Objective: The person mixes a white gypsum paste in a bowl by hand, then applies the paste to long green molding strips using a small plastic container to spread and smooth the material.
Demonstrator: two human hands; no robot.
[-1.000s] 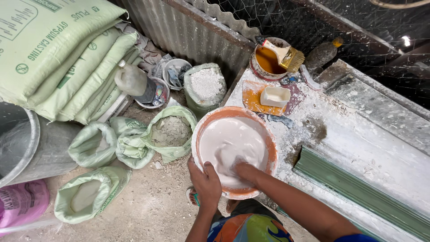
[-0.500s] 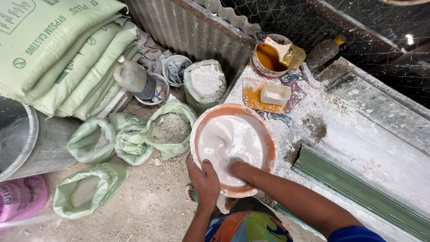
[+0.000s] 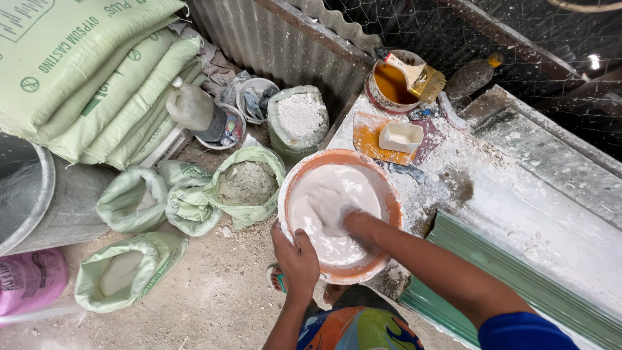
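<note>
An orange bowl (image 3: 390, 194) full of white wet plaster sits on the corner of a plaster-crusted workbench (image 3: 518, 214). My left hand (image 3: 297, 256) grips the bowl's near rim, thumb over the edge. My right hand (image 3: 332, 209) is down in the white mix, coated in it, fingers spread in the middle of the bowl.
Behind the bowl on the bench are a small white tub (image 3: 400, 137), an orange-stained pot (image 3: 389, 84) with a wide brush (image 3: 418, 74). Open green sacks of powder (image 3: 245, 185) stand on the dirt floor, stacked bags (image 3: 84, 78) and a metal drum (image 3: 32, 194) at left. A green moulding strip (image 3: 518, 285) lies at right.
My right hand has moved from the bowl's near side up into the middle of the mix. The left hand stays on the rim.
</note>
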